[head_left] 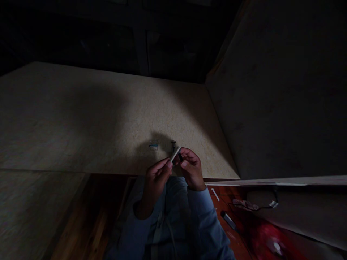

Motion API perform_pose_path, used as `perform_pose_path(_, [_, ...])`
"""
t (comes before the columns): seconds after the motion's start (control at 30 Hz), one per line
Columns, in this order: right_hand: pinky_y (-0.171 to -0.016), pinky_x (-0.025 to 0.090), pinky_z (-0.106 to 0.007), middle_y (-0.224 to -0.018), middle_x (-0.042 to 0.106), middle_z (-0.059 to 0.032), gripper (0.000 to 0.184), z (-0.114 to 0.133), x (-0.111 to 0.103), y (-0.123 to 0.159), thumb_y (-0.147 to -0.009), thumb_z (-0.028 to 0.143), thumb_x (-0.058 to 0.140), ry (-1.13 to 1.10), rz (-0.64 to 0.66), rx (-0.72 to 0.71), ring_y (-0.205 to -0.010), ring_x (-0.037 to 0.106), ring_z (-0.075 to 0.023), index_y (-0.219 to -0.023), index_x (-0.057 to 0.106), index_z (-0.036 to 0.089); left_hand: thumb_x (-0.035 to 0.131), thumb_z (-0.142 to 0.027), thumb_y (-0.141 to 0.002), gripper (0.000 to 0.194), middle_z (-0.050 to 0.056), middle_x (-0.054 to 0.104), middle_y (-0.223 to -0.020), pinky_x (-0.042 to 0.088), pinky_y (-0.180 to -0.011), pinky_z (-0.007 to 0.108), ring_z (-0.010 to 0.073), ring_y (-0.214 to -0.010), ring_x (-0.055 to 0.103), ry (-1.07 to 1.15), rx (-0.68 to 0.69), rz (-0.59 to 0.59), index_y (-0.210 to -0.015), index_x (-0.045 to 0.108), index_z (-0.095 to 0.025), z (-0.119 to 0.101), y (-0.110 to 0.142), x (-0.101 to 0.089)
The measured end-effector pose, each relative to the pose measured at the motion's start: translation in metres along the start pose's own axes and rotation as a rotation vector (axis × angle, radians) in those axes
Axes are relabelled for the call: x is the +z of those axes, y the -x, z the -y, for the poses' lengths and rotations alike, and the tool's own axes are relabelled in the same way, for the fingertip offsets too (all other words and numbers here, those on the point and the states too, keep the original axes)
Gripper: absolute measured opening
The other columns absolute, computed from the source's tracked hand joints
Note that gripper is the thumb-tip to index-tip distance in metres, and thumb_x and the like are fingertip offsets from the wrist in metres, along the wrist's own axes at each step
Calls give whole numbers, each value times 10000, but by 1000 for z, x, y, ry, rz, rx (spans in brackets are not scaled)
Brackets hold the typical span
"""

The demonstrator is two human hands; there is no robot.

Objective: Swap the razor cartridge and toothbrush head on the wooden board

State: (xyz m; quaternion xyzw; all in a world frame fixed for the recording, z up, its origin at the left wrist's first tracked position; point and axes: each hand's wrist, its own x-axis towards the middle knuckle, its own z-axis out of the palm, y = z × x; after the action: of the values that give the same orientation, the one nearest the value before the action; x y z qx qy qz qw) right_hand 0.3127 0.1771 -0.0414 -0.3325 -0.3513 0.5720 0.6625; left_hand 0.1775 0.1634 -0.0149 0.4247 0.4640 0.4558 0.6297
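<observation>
In dim light, both hands meet over the table's near edge. My left hand (158, 175) pinches the lower end of a slim, pale, bar-shaped object (175, 154) between thumb and fingers. My right hand (193, 168) is closed at the other side, its thumb and fingers around a small dark piece (180, 156) right against the pale bar. Whether the two pieces are joined I cannot tell. Just beyond the fingers lies a small dark T-shaped item (173, 144), partly hidden by the bar. To its left rests a small flat item with a blue-and-dark stripe (154, 146).
The pale tabletop (89, 119) stretches left and away, with a grey panel (276, 90) along its right side. Below right, a dark oblong device (229, 220), a white strip (215, 194), a cable and a red bag (271, 242) lie on the reddish floor.
</observation>
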Motion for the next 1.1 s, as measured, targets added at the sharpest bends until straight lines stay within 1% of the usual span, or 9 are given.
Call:
perform_pose_path(0.1, [-655, 491, -258, -809, 681, -4, 381, 2, -1, 0, -654, 393, 895, -37, -36, 20, -675, 589, -136, -973, 759, 236, 646, -651, -829, 537, -50, 389, -553, 228, -472, 223, 74, -501, 303, -31, 6, 85, -879, 721, -121, 0, 1, -1])
perform_pose_path(0.23, [-624, 499, -243, -868, 692, -19, 398, 6, -5, 2, -643, 410, 895, -51, -79, -3, -697, 594, -134, -969, 753, 230, 628, -652, -843, 553, -44, 405, -563, 212, -464, 223, 72, -494, 303, -15, -10, 189, -935, 740, -118, 2, 2, -1])
perform_pose_path(0.37, [-568, 473, -226, -868, 683, -24, 423, 9, -6, 4, -643, 445, 886, -41, -91, -32, -676, 571, -129, -975, 739, 227, 656, -657, -816, 575, -42, 412, -573, 208, -459, 217, 68, -494, 298, 28, -47, 224, -960, 746, -108, 4, 5, 1])
perform_pose_path(0.43, [-588, 484, -238, -848, 679, -23, 429, 10, -5, 4, -639, 454, 888, -36, -87, -32, -665, 572, -131, -970, 738, 224, 659, -651, -817, 576, -41, 422, -577, 221, -460, 214, 67, -494, 308, 30, -35, 207, -981, 748, -106, 4, 6, 2])
perform_pose_path(0.53, [-642, 498, -255, -823, 676, -9, 410, 10, -2, 5, -637, 428, 899, -49, -33, -5, -658, 590, -131, -962, 746, 229, 675, -635, -812, 577, -31, 466, -587, 264, -470, 213, 70, -499, 344, 0, 10, 127, -1015, 748, -100, 3, 7, 2])
perform_pose_path(0.63, [-699, 493, -257, -847, 684, -6, 381, 8, 0, 5, -641, 376, 908, -51, 17, -13, -709, 611, -135, -959, 754, 232, 707, -613, -790, 598, -19, 512, -602, 311, -487, 214, 78, -518, 387, -24, 26, 33, -1076, 744, -90, 2, 8, 2])
perform_pose_path(0.73, [-731, 484, -264, -841, 682, -8, 368, 7, 1, 5, -661, 367, 900, -32, 37, -36, -757, 611, -149, -972, 757, 229, 735, -606, -757, 638, 0, 564, -629, 347, -499, 216, 88, -537, 430, -35, 20, -29, -1124, 739, -85, 0, 9, 2])
perform_pose_path(0.93, [-718, 488, -274, -823, 693, -10, 401, 14, -1, 6, -617, 390, 920, -41, 33, -43, -719, 606, -151, -952, 768, 232, 739, -606, -739, 622, 26, 610, -655, 415, -539, 222, 105, -570, 490, -71, 17, -55, -1085, 756, -90, -5, 12, 9])
perform_pose_path(1.1, [-718, 508, -306, -798, 711, -24, 435, 20, -4, 8, -583, 426, 926, -21, 28, -43, -705, 621, -174, -933, 768, 224, 746, -615, -717, 629, 24, 613, -659, 421, -534, 224, 110, -569, 494, -57, 25, -96, -1070, 752, -94, 0, 12, 16])
